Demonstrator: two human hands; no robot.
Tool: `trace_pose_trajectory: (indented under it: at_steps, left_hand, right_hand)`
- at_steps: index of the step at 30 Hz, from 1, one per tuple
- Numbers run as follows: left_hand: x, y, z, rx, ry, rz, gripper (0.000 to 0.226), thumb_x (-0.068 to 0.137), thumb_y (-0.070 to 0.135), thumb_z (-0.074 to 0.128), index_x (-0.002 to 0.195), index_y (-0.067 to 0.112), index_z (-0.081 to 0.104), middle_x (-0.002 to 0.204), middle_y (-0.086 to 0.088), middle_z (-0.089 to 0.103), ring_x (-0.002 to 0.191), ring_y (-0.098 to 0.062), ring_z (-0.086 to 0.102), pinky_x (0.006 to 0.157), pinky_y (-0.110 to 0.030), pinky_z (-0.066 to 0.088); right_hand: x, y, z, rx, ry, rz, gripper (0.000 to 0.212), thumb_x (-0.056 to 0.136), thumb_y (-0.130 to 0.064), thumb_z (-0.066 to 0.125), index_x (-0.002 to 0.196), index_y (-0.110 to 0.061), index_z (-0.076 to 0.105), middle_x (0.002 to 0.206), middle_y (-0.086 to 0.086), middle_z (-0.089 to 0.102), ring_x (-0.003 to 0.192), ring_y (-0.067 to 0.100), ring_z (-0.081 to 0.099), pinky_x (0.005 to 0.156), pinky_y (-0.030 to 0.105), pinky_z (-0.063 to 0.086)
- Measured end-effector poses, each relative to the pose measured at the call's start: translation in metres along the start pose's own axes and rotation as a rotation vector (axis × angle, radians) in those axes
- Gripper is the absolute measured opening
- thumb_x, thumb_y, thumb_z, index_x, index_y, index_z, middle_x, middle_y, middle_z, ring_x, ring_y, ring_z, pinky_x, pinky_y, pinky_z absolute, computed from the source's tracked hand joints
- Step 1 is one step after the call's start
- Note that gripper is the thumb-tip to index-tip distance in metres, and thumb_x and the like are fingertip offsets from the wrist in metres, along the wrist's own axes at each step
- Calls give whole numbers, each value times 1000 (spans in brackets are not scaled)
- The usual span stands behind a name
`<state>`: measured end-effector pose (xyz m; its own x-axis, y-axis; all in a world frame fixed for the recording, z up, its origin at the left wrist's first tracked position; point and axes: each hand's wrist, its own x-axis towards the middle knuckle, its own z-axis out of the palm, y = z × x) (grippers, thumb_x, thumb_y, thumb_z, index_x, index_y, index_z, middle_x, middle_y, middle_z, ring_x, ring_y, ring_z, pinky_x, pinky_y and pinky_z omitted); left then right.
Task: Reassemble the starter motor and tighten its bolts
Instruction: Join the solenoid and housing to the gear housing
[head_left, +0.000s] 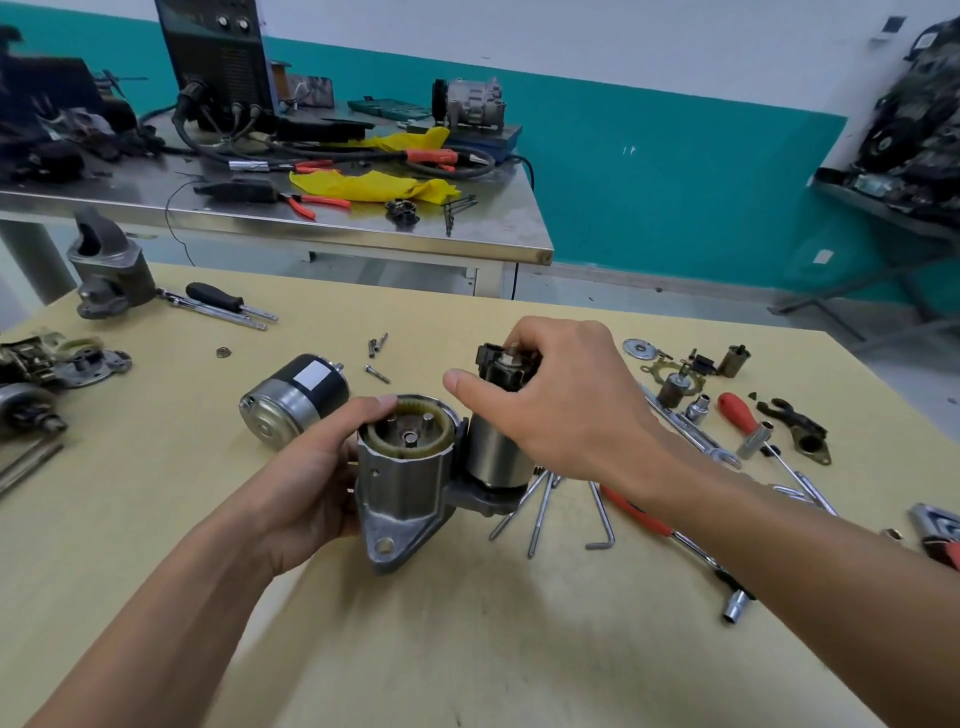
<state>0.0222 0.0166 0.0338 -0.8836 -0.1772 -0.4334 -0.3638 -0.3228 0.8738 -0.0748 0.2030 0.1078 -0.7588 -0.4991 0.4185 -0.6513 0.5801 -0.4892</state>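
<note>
Starter housing stands upright at the middle of the wooden table, open end up, mounting ear toward the camera. Toothed ring sits inside the open end, with three pins standing up within it. Left hand grips the housing from its left side, thumb on the ring's rim, fingers wrapped behind and out of sight. Solenoid is seated upright against the housing's right side. Right hand comes over the top of it, fingers curled round the black terminal end and pinching there, thumb stuck out toward the housing. Motor body, black and silver, lies on its side just left of the housing, untouched. Small bolts lie loose behind it. Long bolts and a hex key lie under the right forearm, just right of the housing. Further right: red-handled ratchet, red-handled screwdriver, socket, washer and assorted small parts. Far left: second housing and black-handled screwdriver. Steel bench behind carries cables, pliers and a yellow rag.
</note>
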Motion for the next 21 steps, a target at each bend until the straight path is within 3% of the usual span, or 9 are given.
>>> trace_pose_trajectory:
  at_steps: [4,8,17,21]
  left_hand:
    - [0,0,-2,-23,-11,-5,59,69,57,74,111,16,75,128,-22,62,102,-32,64,93,-46,49]
    - [1,0,-1,-28,5,1,53,67,58,71,106,23,77,123,-16,68,96,-28,66,78,-38,52]
    - [0,0,-2,-59,0,3,39,71,53,69,98,27,78,124,-17,67,96,-29,64,80,-40,51]
    - [1,1,-1,-71,21,-2,48,69,52,70,104,21,77,128,-19,64,101,-31,62,86,-43,48]
  right_hand:
    - [-1,3,3,87,58,35,39,78,-59,64,62,-25,54,57,-9,54,56,9,51,47,23,37]
    - [3,10,2,209,138,85,37,76,-51,67,59,-19,58,53,-7,54,56,6,50,47,15,39]
    - [5,14,-4,260,99,73,33,74,-45,71,62,-15,67,58,1,61,60,13,54,48,20,40]
    - [13,14,-17,230,44,24,33,72,-46,73,64,-15,67,60,2,62,51,7,48,45,19,39]
